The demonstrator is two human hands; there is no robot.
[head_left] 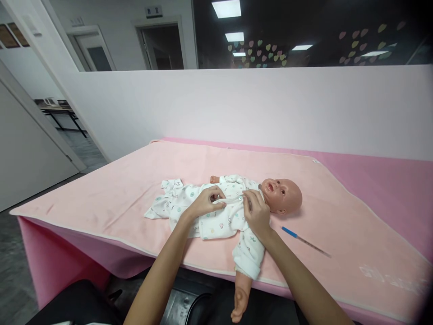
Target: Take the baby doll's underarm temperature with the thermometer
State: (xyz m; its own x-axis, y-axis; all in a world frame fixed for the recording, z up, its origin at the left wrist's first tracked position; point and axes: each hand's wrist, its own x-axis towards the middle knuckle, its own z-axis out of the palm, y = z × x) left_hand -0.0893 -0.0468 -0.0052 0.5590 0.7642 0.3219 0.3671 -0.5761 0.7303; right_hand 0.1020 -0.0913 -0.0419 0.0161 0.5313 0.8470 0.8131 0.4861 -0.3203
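On soft pink terry, each hand's grip, left hand (205, 203) and right hand (256, 212), pinches the doll's (282, 195) printed cotton romper (219, 221).

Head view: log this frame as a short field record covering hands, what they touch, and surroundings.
left hand: left hand on the chest of the doll's garment, fingers pinching the fabric at the front opening
right hand: right hand pinching the garment near the collar
doll: baby doll lying on its back, head to the right, one bare arm hanging over the table edge
garment: white printed romper on the doll
surface: pink blanket over a table
nearby: blue-tipped thermometer-like stick beside the doll's head
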